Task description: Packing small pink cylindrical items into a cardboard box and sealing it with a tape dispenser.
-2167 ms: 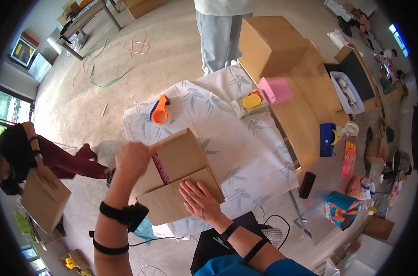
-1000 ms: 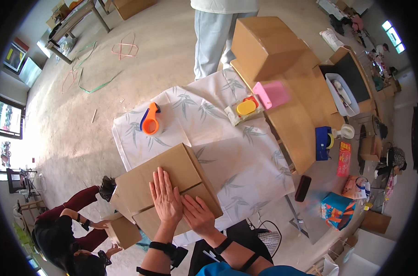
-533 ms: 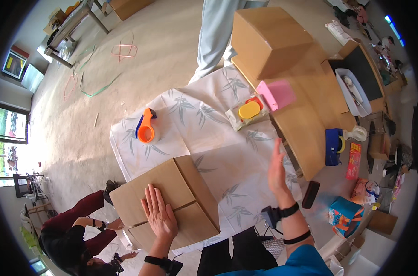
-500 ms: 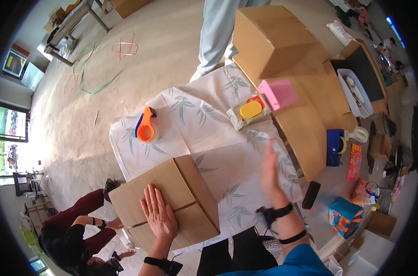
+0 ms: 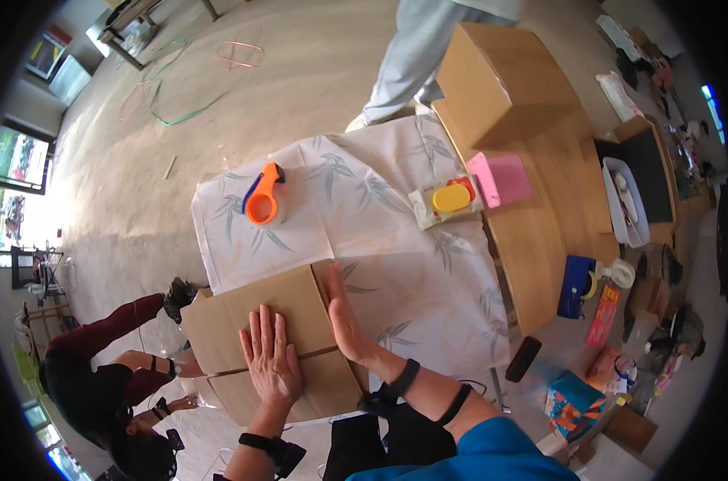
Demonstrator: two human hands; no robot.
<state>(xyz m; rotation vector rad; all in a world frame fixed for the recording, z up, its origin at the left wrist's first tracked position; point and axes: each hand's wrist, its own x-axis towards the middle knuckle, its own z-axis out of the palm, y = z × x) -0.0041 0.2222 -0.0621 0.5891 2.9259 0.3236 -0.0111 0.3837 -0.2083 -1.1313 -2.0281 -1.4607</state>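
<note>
A brown cardboard box (image 5: 220, 329) with its top flaps folded down lies on the cloth-covered table (image 5: 300, 232). My left hand (image 5: 269, 365) rests flat on its top, fingers stretched, across the seam between the flaps. Along the box's right side stands my right hand (image 5: 348, 325), held edge-on with straight fingers; it seems to touch that side. Neither hand grips anything. Beyond the box lies an orange and blue tape dispenser (image 5: 261, 200). A pack of wipes (image 5: 448, 200) with a yellow lid sits by the table's right edge.
A wooden table (image 5: 552, 216) adjoins on the right, bearing a large carton (image 5: 504, 84), a pink plastic box (image 5: 502, 179) and a white tray (image 5: 627, 210). A person in grey trousers (image 5: 408, 64) stands beyond. Another person (image 5: 91, 393) is at the left, hands near my box.
My right hand has swung left from above the cloth to the box's right side. My left hand stays flat on top. The view has shifted a little.
</note>
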